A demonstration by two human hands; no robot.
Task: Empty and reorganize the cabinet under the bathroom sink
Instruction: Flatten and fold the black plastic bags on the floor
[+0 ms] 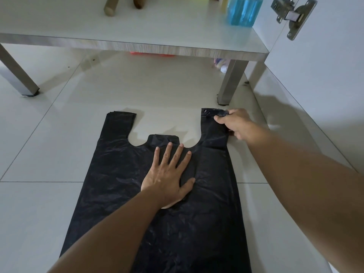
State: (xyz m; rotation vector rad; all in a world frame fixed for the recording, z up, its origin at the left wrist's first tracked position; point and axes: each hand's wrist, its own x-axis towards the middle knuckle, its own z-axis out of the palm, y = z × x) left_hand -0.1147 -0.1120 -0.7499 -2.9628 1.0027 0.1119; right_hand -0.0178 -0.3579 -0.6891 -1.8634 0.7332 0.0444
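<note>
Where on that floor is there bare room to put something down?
Bare tile lies left of the black bag, and between the bag's handles and the cabinet shelf. The right is tight: right hand pinching a handle near the cabinet leg. Left hand presses the bag flat.

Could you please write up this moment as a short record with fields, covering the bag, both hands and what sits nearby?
item: black plastic bag, spread flat on the tiled floor
left hand: flat, fingers straight, pressing on the bag's middle
right hand: pinching the tip of the bag's right handle
other handle: lying flat, untouched
nearby: cabinet shelf on legs, blue bottle on it
door hinge: upper right
</note>
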